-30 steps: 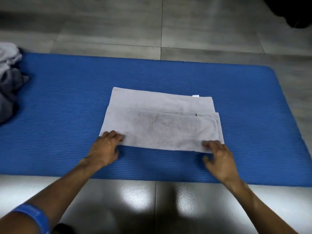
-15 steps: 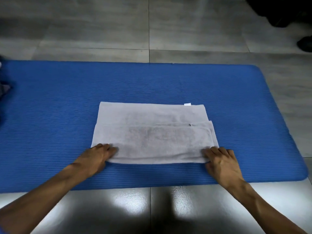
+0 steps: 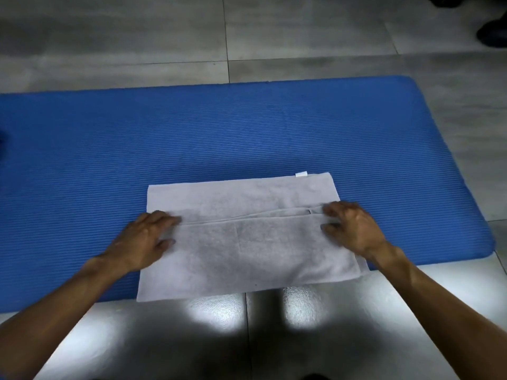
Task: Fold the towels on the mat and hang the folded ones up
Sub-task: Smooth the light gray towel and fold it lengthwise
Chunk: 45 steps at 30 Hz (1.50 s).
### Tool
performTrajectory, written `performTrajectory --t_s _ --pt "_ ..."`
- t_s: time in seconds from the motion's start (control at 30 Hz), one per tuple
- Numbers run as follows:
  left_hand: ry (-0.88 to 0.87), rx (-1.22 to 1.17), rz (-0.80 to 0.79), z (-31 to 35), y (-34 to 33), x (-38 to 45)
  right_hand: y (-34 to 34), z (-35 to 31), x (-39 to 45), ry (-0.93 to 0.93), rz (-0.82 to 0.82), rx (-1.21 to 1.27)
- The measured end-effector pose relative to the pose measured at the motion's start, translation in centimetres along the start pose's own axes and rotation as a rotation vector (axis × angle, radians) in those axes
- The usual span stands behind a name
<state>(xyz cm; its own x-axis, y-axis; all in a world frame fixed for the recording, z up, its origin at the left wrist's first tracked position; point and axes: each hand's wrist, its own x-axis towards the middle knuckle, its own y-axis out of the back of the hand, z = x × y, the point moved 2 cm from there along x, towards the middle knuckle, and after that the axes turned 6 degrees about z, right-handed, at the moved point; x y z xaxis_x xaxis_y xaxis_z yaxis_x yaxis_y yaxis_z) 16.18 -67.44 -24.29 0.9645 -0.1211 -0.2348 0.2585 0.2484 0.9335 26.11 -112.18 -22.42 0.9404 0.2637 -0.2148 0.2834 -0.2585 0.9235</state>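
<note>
Grey floor tiles [image 3: 170, 28] surround a blue mat [image 3: 219, 133], and the white towel [image 3: 247, 259] lies on the near part of this mat, its near edge hanging a little over the mat's near edge onto the shiny floor. On the towel, a folded layer ends in an edge across the middle. The left hand [image 3: 140, 239] holds the left end of this edge with curled fingers. The right hand [image 3: 354, 229] grips the right end in the same way. A small white tag [image 3: 301, 174] sticks out at the towel's far edge.
</note>
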Motion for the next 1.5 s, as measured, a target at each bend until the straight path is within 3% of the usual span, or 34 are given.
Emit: performTrajectory --t_s 0.1,0.23,0.33,0.47,0.6,0.7,0.77,0.87,0.93,1.17,1.23,1.3,1.37,1.43,1.5 --pt "0.078 -0.012 -0.046 -0.9 0.3 0.7 -0.1 0.0 0.9 -0.031 -0.041 -0.008" --pt "0.137 0.053 0.018 -1.2 1.2 1.1 0.5 0.1 1.1 -0.016 -0.116 -0.047" --pt "0.168 0.01 0.035 -1.9 1.5 0.9 1.2 0.6 1.4 -0.012 -0.081 0.023" --pt "0.347 -0.319 0.087 -2.2 2.0 0.3 0.1 0.5 1.5 0.066 0.052 0.004" --pt "0.544 -0.587 0.138 -2.5 1.8 -0.2 -0.5 1.4 1.7 0.069 0.037 -0.047" --pt "0.514 -0.642 0.101 -2.8 2.3 -1.1 0.9 1.7 1.7 0.081 0.04 -0.121" --pt "0.426 -0.621 0.034 -2.7 3.1 -1.8 2.3 1.7 1.6 0.078 -0.041 -0.081" --pt "0.384 -0.63 -0.044 -3.2 4.4 -2.1 5.3 1.3 2.2 -0.011 -0.36 0.274" --pt "0.405 -0.667 -0.033 -3.5 5.4 -1.5 6.7 1.1 3.1 -0.057 -0.429 0.422" --pt "0.587 -0.743 0.239 -3.6 6.3 4.6 6.5 1.2 9.4 -0.172 -0.268 0.493" --pt "0.686 -0.597 0.243 -3.8 4.8 5.4 4.6 0.7 10.3 -0.223 -0.179 0.365" --pt "0.587 -0.273 0.261 -2.3 3.5 4.9 3.4 -0.8 9.7 -0.21 0.065 0.082" --pt "0.325 -0.181 0.35 0.9 2.1 3.9 1.8 -3.4 7.7 -0.06 0.298 -0.031" --pt "0.105 -0.15 0.327 4.2 0.2 2.4 -0.7 -6.3 4.6 0.108 0.34 -0.005" --pt "0.002 -0.069 0.239 5.6 -2.5 0.7 -3.8 -7.6 1.3 0.167 0.263 -0.047"
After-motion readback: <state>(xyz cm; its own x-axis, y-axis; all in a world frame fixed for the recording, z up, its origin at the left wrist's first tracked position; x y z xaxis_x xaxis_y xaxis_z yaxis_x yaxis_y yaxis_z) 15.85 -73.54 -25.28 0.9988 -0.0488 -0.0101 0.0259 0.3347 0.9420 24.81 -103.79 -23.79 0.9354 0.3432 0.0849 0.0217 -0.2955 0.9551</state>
